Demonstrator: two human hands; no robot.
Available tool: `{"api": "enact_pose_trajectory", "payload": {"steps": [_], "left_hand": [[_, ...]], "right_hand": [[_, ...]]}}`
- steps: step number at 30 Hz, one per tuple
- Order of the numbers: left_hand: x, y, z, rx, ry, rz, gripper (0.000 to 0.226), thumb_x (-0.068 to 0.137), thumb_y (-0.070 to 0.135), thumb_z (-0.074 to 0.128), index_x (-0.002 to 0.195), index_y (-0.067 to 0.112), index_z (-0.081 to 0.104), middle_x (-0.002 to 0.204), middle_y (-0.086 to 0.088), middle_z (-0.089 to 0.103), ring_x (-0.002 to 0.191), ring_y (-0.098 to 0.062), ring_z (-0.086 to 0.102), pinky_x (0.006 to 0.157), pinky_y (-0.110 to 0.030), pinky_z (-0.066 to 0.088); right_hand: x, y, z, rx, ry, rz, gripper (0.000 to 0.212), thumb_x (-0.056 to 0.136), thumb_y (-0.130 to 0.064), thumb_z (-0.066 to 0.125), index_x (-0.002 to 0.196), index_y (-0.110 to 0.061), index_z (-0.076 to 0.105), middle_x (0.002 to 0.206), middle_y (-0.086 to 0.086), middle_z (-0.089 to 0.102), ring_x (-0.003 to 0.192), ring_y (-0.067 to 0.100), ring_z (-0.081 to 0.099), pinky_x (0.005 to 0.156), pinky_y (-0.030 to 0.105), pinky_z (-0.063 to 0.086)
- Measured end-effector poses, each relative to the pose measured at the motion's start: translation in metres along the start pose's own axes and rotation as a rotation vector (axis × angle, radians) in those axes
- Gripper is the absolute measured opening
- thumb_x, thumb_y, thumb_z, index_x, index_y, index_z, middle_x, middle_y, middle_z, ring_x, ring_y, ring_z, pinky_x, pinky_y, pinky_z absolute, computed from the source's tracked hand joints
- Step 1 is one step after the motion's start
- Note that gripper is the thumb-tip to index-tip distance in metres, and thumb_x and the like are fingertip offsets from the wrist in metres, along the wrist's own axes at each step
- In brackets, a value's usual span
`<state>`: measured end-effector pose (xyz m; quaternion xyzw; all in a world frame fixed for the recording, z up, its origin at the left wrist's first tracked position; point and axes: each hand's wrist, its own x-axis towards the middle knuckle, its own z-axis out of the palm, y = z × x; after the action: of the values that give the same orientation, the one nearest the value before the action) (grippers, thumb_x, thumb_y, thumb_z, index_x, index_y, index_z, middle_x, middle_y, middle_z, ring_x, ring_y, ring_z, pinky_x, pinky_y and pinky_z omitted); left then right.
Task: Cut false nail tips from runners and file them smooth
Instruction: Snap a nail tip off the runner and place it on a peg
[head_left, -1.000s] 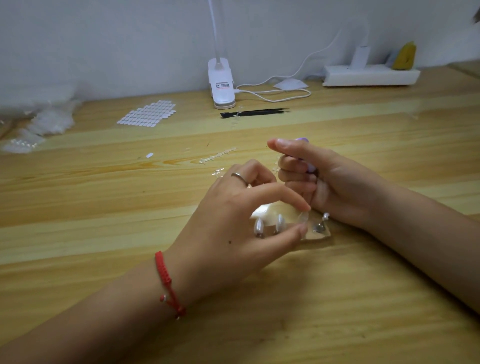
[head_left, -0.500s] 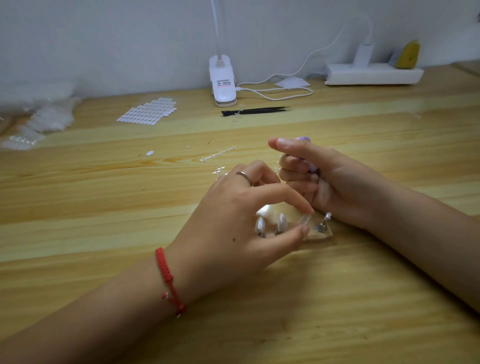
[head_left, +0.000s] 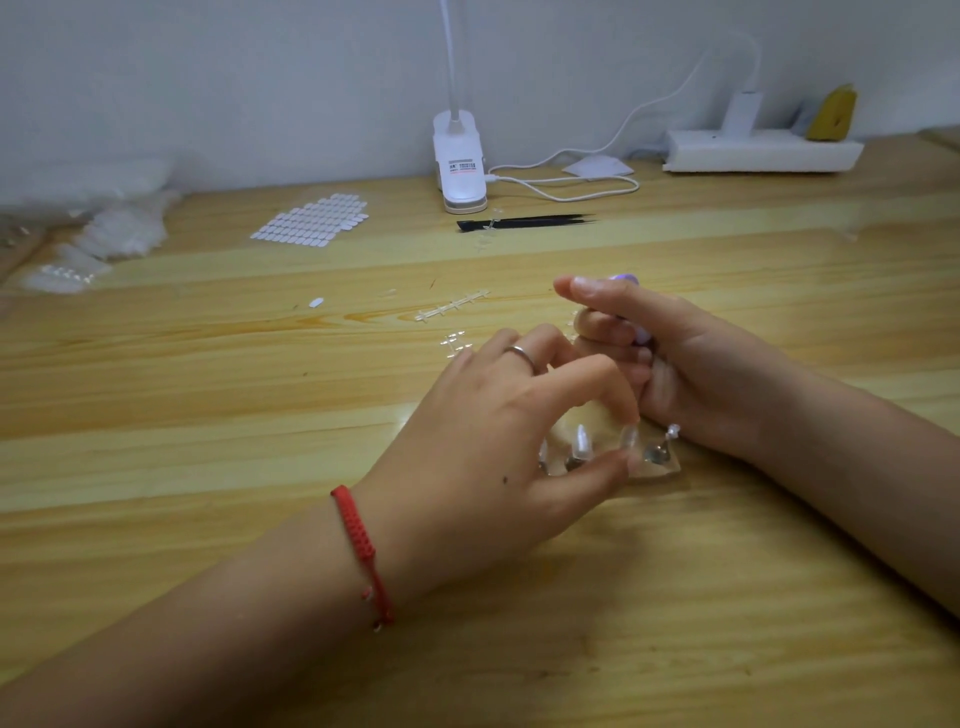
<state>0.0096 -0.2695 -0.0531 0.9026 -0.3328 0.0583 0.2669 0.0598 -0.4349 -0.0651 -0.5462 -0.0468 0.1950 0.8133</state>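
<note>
The left hand (head_left: 493, 441) pinches a pale nail tip (head_left: 628, 435) between thumb and forefinger; the tip stands on a clear holder (head_left: 662, 465) on the tabletop (head_left: 208, 415), at 6 o'clock of the right hand (head_left: 691, 374); that hand's lower fingers curl round a purple tool (head_left: 642, 335), forefinger straight; a bare runner (head_left: 452, 306) lies at 11 o'clock.

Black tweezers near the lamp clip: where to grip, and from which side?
Judging by their pose, pinch the black tweezers mid-body from above, fingers across the narrow width. They lie flat on the table with the sharp tips pointing right, so avoid that end. A clear runner scrap lies across the left part.
</note>
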Motion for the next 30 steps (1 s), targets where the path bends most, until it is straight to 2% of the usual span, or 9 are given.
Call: {"api": "enact_pose_trajectory", "payload": {"steps": [2,3,5,9,14,18,23,27,30], "left_hand": [[0.001,-0.006,-0.015,-0.095,-0.038,-0.041,0.042,0.073,0.057,0.067,0.111,0.045,0.054,0.105,0.018,0.05,0.107,-0.008,0.043,0.096,-0.022,0.035],[0.0,-0.012,-0.026,-0.162,-0.046,-0.074,0.051,0.068,0.058,0.071,0.114,0.048,0.05,0.107,0.021,0.051,0.108,-0.002,0.043,0.092,-0.013,0.034],[-0.002,-0.024,-0.046,-0.239,-0.076,-0.126,0.061,0.062,0.058,0.073,0.116,0.049,0.046,0.108,0.021,0.057,0.108,0.001,0.049,0.082,-0.008,0.037],[-0.019,-0.034,-0.046,-0.272,-0.143,-0.18,0.058,0.062,0.045,0.077,0.111,0.04,0.048,0.102,0.021,0.065,0.1,-0.003,0.056,0.076,-0.009,0.038],[-0.03,-0.036,-0.035,-0.323,-0.085,-0.158,0.053,0.067,0.034,0.083,0.109,0.034,0.051,0.092,0.019,0.068,0.092,-0.005,0.059,0.074,-0.007,0.038],[-0.032,-0.034,-0.029,-0.392,-0.015,-0.159,0.039,0.074,0.021,0.081,0.102,0.028,0.055,0.084,0.014,0.069,0.083,-0.009,0.06,0.073,-0.014,0.044],[-0.033,-0.031,-0.019,-0.292,0.006,-0.061,0.034,0.076,0.011,0.077,0.098,0.024,0.054,0.081,0.012,0.063,0.079,-0.011,0.059,0.068,-0.011,0.042],[-0.032,-0.036,-0.028,-0.361,-0.047,-0.058,0.039,0.073,0.021,0.069,0.107,0.026,0.051,0.093,0.011,0.062,0.09,-0.011,0.056,0.075,-0.014,0.041],[-0.021,-0.05,-0.042,-0.42,0.071,-0.148,0.035,0.071,0.028,0.062,0.106,0.028,0.057,0.095,0.012,0.063,0.09,-0.008,0.054,0.076,-0.017,0.04]], "right_hand": [[0.0,-0.001,0.002,0.006,-0.002,-0.017,0.005,0.076,-0.026,0.069,0.076,-0.021,0.071,0.058,-0.009,0.032,0.045,0.005,0.024,0.039,0.012,0.024],[0.0,-0.001,0.003,0.026,-0.006,-0.017,0.008,0.076,-0.025,0.068,0.069,-0.022,0.071,0.058,-0.009,0.031,0.046,0.004,0.023,0.038,0.012,0.023],[0.0,-0.001,0.004,0.074,-0.004,-0.001,0.002,0.076,-0.022,0.069,0.075,-0.021,0.068,0.06,-0.008,0.029,0.047,0.004,0.023,0.037,0.011,0.024],[0.0,-0.002,0.004,0.082,0.016,0.013,0.008,0.075,-0.021,0.069,0.082,-0.017,0.071,0.06,-0.007,0.029,0.048,0.005,0.024,0.036,0.012,0.025],[0.0,-0.001,0.003,0.087,0.005,0.015,0.011,0.074,-0.021,0.069,0.084,-0.017,0.066,0.059,-0.008,0.029,0.048,0.005,0.023,0.036,0.012,0.026],[-0.001,-0.002,0.003,0.082,0.008,0.012,0.005,0.074,-0.021,0.069,0.078,-0.018,0.071,0.059,-0.008,0.03,0.047,0.005,0.024,0.036,0.012,0.027],[-0.001,-0.001,0.003,0.07,0.008,0.019,0.012,0.075,-0.022,0.07,0.085,-0.018,0.066,0.059,-0.008,0.031,0.047,0.005,0.024,0.036,0.012,0.027],[-0.001,-0.002,0.002,0.082,0.018,0.022,0.026,0.074,-0.022,0.071,0.088,-0.022,0.049,0.058,-0.008,0.03,0.048,0.005,0.022,0.036,0.012,0.027],[-0.001,-0.003,0.002,0.154,0.036,0.019,0.031,0.072,-0.022,0.07,0.093,-0.021,0.047,0.061,-0.007,0.028,0.052,0.006,0.018,0.037,0.012,0.026]]}}
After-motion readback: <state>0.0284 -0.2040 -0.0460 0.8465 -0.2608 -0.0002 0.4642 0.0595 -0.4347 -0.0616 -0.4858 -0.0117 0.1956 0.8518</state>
